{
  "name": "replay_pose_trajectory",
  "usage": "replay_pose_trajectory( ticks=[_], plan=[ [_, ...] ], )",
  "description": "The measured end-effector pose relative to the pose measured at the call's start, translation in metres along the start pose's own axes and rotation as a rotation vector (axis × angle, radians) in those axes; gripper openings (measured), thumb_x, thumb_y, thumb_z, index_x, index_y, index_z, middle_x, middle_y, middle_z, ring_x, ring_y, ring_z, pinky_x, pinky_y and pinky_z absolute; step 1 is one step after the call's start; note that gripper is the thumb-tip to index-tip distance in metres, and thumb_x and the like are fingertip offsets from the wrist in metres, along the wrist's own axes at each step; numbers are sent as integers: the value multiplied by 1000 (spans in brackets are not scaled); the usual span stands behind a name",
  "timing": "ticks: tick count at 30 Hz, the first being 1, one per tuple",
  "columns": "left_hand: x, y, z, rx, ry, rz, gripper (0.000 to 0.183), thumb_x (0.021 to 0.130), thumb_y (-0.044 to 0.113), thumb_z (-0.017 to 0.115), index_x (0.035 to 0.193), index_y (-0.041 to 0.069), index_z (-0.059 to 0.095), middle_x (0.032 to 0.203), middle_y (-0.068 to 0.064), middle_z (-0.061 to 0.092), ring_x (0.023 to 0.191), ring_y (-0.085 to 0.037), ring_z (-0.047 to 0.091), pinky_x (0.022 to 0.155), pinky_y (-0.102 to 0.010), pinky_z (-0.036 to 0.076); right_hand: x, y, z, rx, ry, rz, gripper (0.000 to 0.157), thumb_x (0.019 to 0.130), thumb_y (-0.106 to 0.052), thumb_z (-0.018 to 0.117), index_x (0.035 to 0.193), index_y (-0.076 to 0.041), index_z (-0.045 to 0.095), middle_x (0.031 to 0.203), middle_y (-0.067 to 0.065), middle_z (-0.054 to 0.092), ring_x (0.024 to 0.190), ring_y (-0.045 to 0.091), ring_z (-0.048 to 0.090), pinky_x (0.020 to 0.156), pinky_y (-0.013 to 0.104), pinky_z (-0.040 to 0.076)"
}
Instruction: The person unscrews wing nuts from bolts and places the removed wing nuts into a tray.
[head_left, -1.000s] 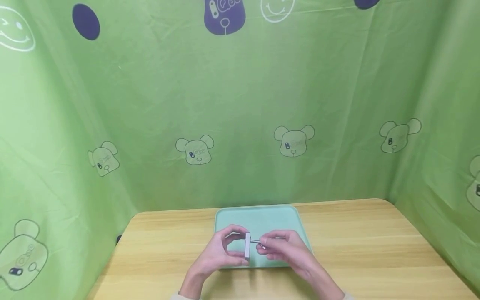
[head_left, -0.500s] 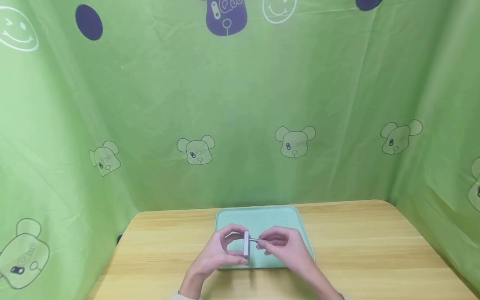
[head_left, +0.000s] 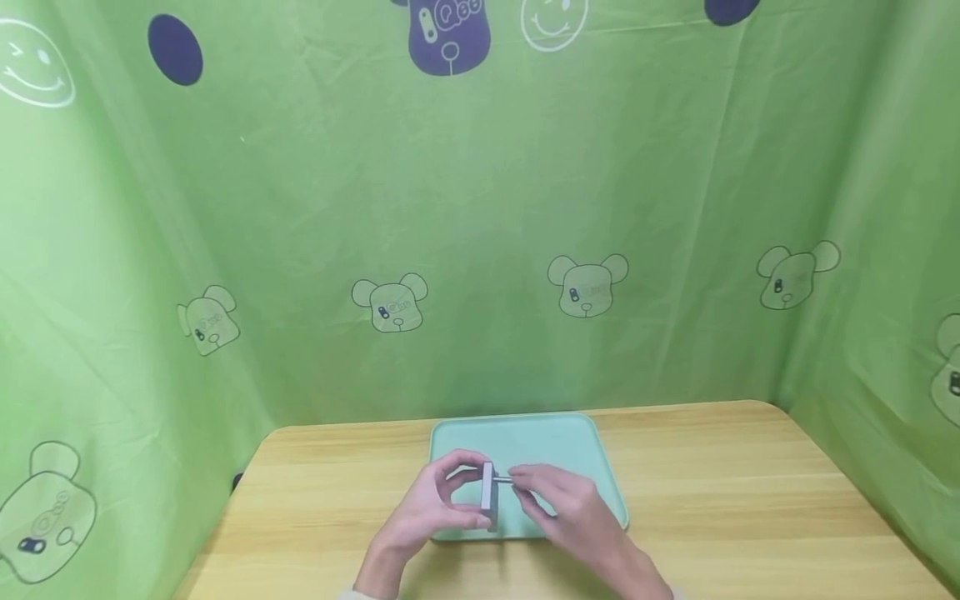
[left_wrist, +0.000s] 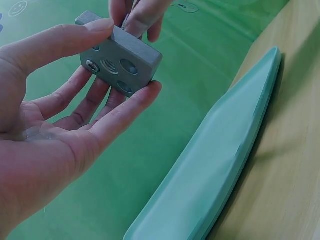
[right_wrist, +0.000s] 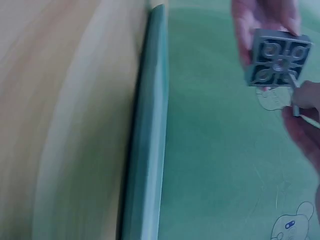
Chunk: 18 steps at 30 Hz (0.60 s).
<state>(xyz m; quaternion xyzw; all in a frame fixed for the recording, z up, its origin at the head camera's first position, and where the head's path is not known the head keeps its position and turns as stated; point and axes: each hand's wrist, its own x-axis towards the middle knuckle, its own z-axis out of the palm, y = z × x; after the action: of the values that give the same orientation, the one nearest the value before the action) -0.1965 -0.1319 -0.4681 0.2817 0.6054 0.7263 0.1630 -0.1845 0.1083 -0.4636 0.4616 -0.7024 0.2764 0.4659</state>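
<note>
Over the tray, my left hand (head_left: 423, 508) grips a small grey block (head_left: 488, 487) by its opposite edges, between thumb and fingers. In the left wrist view the block's flat face shows round holes, with a screw (left_wrist: 92, 66) seated in one near the corner. Its ribbed underside, with ring-shaped bosses, faces the right wrist camera. A thin metal rod (right_wrist: 295, 95) meets that side at a corner boss. My right hand (head_left: 577, 508) pinches the rod between thumb and fingertips, which hide part of it.
A mint-green tray (head_left: 517, 433) with a low rim lies on the wooden table (head_left: 712, 483), below and behind the hands. A green cloth (head_left: 480, 350) printed with bear heads hangs around the table's back and sides.
My right hand has turned about the rod: its fingers shift from curled under to stretched over, and the thumb drops lower. The left hand and block drift slightly left.
</note>
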Motion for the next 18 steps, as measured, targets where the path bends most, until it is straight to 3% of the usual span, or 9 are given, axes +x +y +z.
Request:
replay_pose_trajectory(
  ticks=[4,8,14,18],
  plan=[
    [0,1,0,-9,-6,11,66,75,-10,79,136,-6,52,140,-21,49,132,-40,51,97,-53,59,3,-1,1,-121,35,-142,26,105,-10,56,96,3,77,99,17,76,85,28,76,80,31,65],
    [0,2,0,-19,-18,26,66,76,-10,78,136,-6,51,139,-23,49,131,-41,52,96,-52,60,5,-3,1,-137,55,-168,26,104,-8,57,95,5,77,99,19,76,86,30,75,80,33,65],
    [1,1,-1,-13,-11,13,67,75,-11,79,136,-6,51,139,-17,51,131,-38,53,97,-52,60,2,-1,1,-116,46,-89,23,102,-16,63,101,2,77,102,16,76,87,28,75,81,34,66],
    [0,0,-2,-6,6,3,70,74,-11,79,137,-6,51,140,-17,51,132,-36,52,98,-53,59,-1,0,0,-25,42,76,27,94,-20,73,113,-1,74,110,14,75,93,29,74,88,31,64]
  ],
)
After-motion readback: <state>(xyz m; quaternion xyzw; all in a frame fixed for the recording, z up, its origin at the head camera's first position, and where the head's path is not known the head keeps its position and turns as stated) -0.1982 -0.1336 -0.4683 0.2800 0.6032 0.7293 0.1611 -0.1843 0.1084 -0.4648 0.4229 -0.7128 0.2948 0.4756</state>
